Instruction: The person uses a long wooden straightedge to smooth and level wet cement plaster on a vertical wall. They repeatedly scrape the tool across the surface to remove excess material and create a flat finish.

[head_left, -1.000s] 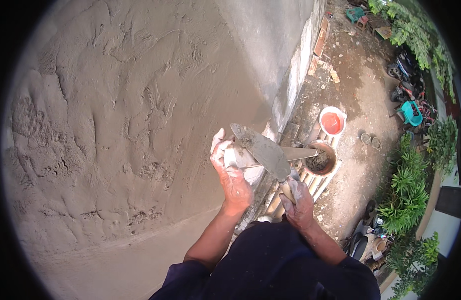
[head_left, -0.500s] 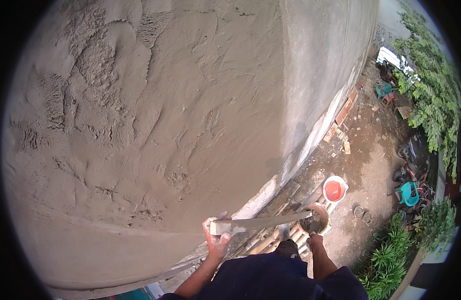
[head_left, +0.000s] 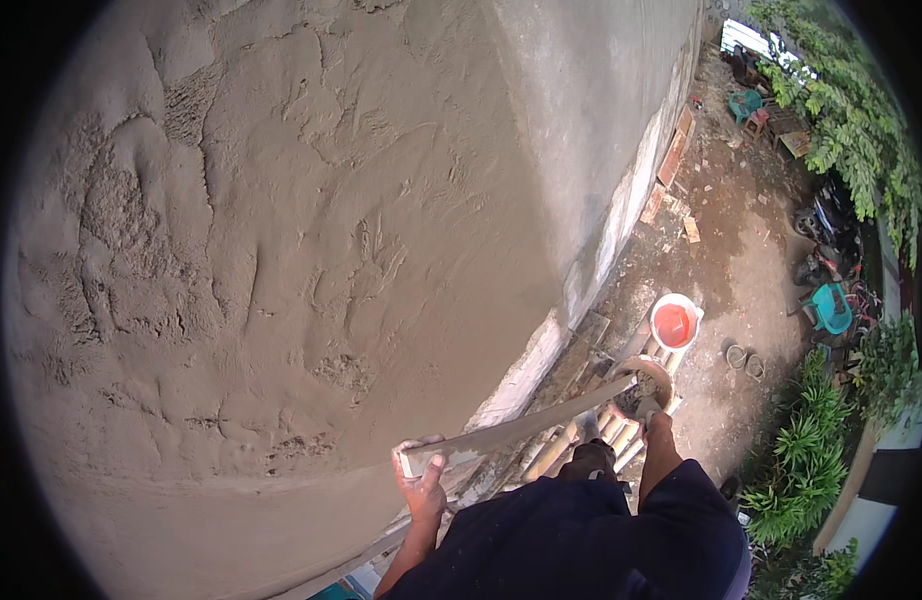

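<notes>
My left hand (head_left: 420, 490) grips the near end of a long, mortar-smeared straightedge (head_left: 526, 424). The thumb and fingers wrap round its end beside the wall. The board's far end lies over a bucket (head_left: 668, 378) holding grey mortar. My right hand (head_left: 659, 430) is closed at that bucket's near side, on what looks like a trowel (head_left: 647, 407) with a grey blade; its handle is hidden in the fist. Wet, rough mortar covers much of the wall (head_left: 381, 250) to the left, with a smoother pale grey strip beyond it.
Bamboo poles (head_left: 613, 430) form a platform under my feet and the buckets. A white bucket with a red inside (head_left: 673, 322) stands past the mortar bucket. Lower down on the ground are a turquoise chair (head_left: 831, 308), bricks (head_left: 691, 229) and green plants (head_left: 793, 480).
The view has shifted, with the wall sliding left. The straightedge now slants more, its far end higher in view. Both hands keep their hold, the right still at the mortar bucket.
</notes>
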`<action>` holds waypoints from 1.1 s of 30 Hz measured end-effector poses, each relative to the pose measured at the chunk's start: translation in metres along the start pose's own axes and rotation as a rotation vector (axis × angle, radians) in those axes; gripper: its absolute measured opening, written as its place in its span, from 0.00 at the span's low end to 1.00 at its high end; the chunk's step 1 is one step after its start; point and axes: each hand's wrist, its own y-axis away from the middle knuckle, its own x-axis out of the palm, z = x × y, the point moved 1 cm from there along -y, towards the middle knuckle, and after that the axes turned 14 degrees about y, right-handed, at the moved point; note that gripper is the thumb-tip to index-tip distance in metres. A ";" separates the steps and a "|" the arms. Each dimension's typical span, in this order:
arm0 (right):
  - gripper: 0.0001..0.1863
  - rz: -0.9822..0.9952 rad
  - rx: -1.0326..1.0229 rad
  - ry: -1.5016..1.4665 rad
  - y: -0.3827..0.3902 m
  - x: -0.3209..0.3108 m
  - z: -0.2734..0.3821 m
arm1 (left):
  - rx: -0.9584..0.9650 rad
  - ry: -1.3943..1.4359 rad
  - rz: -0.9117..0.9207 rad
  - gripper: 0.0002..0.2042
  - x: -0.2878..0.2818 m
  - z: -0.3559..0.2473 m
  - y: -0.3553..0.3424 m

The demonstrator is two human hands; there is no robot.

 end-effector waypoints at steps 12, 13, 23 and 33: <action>0.10 0.039 -0.067 -0.093 -0.083 -0.006 -0.031 | 0.071 -0.175 0.220 0.23 0.069 -0.012 -0.018; 0.12 0.061 -0.099 -0.114 -0.081 -0.006 -0.032 | 0.088 -0.191 0.221 0.23 0.070 -0.010 -0.019; 0.07 0.341 -1.417 1.494 0.006 -0.028 -0.110 | 0.082 -0.154 0.120 0.22 0.046 -0.003 -0.016; 0.20 0.527 -1.379 1.959 0.051 -0.102 -0.114 | -0.120 -0.111 0.161 0.32 0.003 -0.004 0.019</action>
